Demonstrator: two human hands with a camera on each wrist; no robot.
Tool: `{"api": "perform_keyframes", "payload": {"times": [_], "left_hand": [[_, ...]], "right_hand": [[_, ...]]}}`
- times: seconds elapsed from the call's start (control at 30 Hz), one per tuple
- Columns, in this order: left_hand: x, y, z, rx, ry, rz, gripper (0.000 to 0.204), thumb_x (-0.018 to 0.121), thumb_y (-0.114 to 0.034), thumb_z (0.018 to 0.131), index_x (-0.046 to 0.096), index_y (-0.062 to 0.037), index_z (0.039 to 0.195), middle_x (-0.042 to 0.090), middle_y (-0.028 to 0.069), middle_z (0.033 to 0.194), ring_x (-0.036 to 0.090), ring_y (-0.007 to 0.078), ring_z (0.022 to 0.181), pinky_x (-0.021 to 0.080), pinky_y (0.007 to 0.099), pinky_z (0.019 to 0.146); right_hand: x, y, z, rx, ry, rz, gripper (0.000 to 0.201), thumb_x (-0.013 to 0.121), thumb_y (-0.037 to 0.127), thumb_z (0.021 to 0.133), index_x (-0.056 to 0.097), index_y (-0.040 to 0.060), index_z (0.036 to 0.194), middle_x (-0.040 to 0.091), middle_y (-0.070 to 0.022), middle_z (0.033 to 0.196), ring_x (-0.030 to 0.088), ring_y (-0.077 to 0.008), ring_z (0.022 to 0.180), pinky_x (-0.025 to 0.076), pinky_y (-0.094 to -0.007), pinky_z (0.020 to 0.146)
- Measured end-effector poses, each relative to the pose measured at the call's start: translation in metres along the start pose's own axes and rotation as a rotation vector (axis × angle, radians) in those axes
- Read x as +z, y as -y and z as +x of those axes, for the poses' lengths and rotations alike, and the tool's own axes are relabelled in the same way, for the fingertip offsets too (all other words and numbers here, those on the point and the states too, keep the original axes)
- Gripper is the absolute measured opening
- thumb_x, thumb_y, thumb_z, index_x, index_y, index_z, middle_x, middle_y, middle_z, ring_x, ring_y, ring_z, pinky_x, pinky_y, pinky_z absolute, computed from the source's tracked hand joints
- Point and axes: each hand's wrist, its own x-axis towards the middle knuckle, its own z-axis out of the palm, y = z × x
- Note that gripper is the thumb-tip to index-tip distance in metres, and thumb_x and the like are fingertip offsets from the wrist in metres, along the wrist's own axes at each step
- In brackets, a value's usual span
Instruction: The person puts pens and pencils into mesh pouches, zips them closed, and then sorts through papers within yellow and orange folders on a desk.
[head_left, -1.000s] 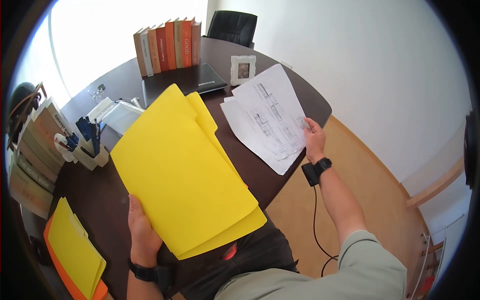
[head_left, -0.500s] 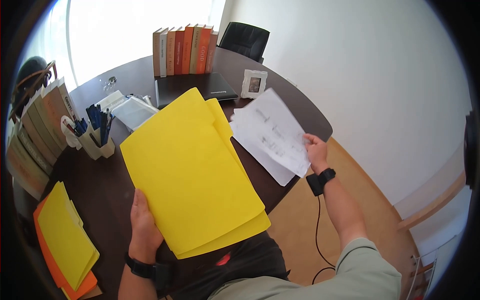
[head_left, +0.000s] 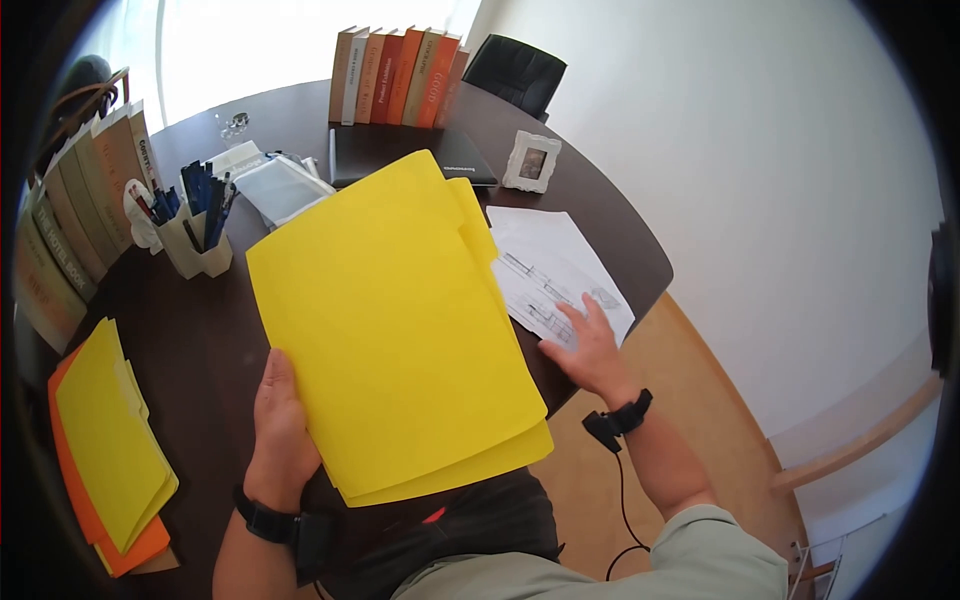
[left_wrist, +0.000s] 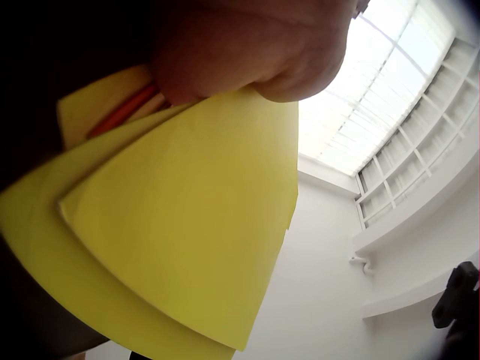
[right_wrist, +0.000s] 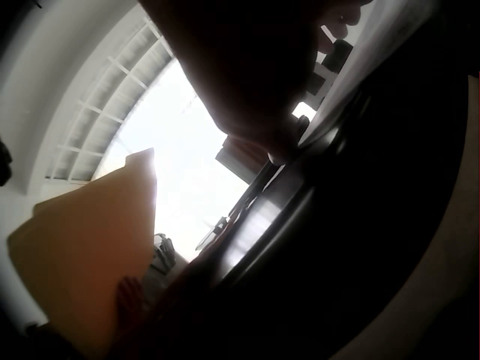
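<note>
My left hand [head_left: 282,420] grips a bundle of yellow file folders [head_left: 390,340] by its left edge, the thumb on the front. The folders stand tilted up over the front of the desk [head_left: 200,350], and the left wrist view shows an orange-red edge [left_wrist: 124,112] tucked behind the yellow layers. To their right, my right hand [head_left: 595,350] has its fingers loosely spread over the lower end of some white sheets with printed drawings [head_left: 555,250]. These sheets lie near the desk's right edge, partly behind the folders. Dark shadow covers most of the right hand in the right wrist view.
More yellow folders [head_left: 110,430] lie on orange ones [head_left: 140,550] at the left. A pen holder [head_left: 195,245], a row of upright books [head_left: 395,80], a black laptop [head_left: 410,155] and a white photo frame [head_left: 530,162] stand farther back. Beige books [head_left: 90,200] line the left side.
The right hand has let go of the top sheet it was pinching; the sheets now lie together on the desk. That hand has moved slightly left and its fingers have spread. The left hand keeps its grip.
</note>
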Motion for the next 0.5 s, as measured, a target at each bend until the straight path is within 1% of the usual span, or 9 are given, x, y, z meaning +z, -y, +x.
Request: {"api": "perform_keyframes", "payload": {"times": [0.1, 0.2, 0.27, 0.3, 0.37, 0.4, 0.5], "left_hand": [[0.0, -0.001, -0.001, 0.001, 0.018, -0.002, 0.043, 0.04, -0.037, 0.114, 0.055, -0.0048, 0.14, 0.066, 0.0082, 0.129, 0.066, 0.0203, 0.114, 0.056, 0.0353, 0.099], [-0.002, 0.001, -0.001, 0.008, 0.016, 0.022, 0.045, 0.039, -0.039, 0.114, 0.054, -0.005, 0.141, 0.065, 0.0084, 0.131, 0.065, 0.0209, 0.116, 0.055, 0.0358, 0.1], [-0.007, 0.002, 0.001, 0.012, 0.026, 0.062, 0.05, 0.038, -0.043, 0.113, 0.051, -0.0054, 0.143, 0.063, 0.0089, 0.135, 0.064, 0.0222, 0.12, 0.054, 0.037, 0.103], [-0.006, 0.002, 0.001, 0.012, 0.023, 0.043, 0.048, 0.039, -0.041, 0.114, 0.052, -0.005, 0.142, 0.064, 0.0088, 0.134, 0.064, 0.0219, 0.118, 0.055, 0.0366, 0.102], [-0.001, 0.0, -0.001, 0.012, 0.012, 0.007, 0.044, 0.04, -0.037, 0.114, 0.054, -0.0044, 0.141, 0.065, 0.0086, 0.132, 0.066, 0.0213, 0.116, 0.055, 0.0357, 0.099], [0.001, -0.001, -0.002, 0.001, 0.014, -0.012, 0.044, 0.04, -0.036, 0.114, 0.054, -0.0042, 0.141, 0.065, 0.0089, 0.133, 0.066, 0.0215, 0.116, 0.055, 0.036, 0.099], [0.003, -0.002, -0.003, -0.034, 0.029, -0.034, 0.046, 0.038, -0.038, 0.114, 0.051, -0.0042, 0.143, 0.064, 0.0102, 0.134, 0.065, 0.0231, 0.118, 0.055, 0.0373, 0.101]], "right_hand": [[0.014, 0.005, -0.002, 0.075, 0.03, 0.036, 0.062, 0.072, 0.041, 0.092, 0.06, 0.0044, 0.141, 0.046, -0.0403, 0.146, 0.048, -0.0551, 0.133, 0.042, -0.0541, 0.112], [0.022, 0.002, 0.003, 0.053, -0.017, 0.003, 0.062, 0.068, 0.042, 0.095, 0.057, 0.0051, 0.143, 0.045, -0.0428, 0.145, 0.053, -0.0571, 0.126, 0.046, -0.0545, 0.108], [0.024, 0.001, 0.009, 0.062, -0.011, -0.05, 0.064, 0.067, 0.041, 0.095, 0.053, 0.0056, 0.147, 0.045, -0.0434, 0.144, 0.055, -0.057, 0.123, 0.048, -0.0549, 0.104], [0.025, 0.001, 0.014, 0.064, -0.007, -0.073, 0.065, 0.066, 0.041, 0.096, 0.051, 0.0058, 0.148, 0.045, -0.0438, 0.144, 0.056, -0.057, 0.121, 0.05, -0.055, 0.102], [0.023, 0.007, 0.023, 0.141, 0.05, -0.074, 0.067, 0.065, 0.041, 0.096, 0.048, 0.0064, 0.151, 0.046, -0.044, 0.143, 0.057, -0.056, 0.12, 0.051, -0.0551, 0.1], [0.021, 0.009, 0.027, 0.178, 0.079, -0.072, 0.068, 0.065, 0.04, 0.096, 0.046, 0.0067, 0.152, 0.046, -0.0442, 0.143, 0.057, -0.0555, 0.12, 0.051, -0.0552, 0.1], [0.033, -0.002, 0.041, 0.178, 0.068, -0.104, 0.069, 0.065, 0.04, 0.096, 0.043, 0.0072, 0.153, 0.046, -0.0438, 0.143, 0.057, -0.0552, 0.12, 0.052, -0.0561, 0.099]]}}
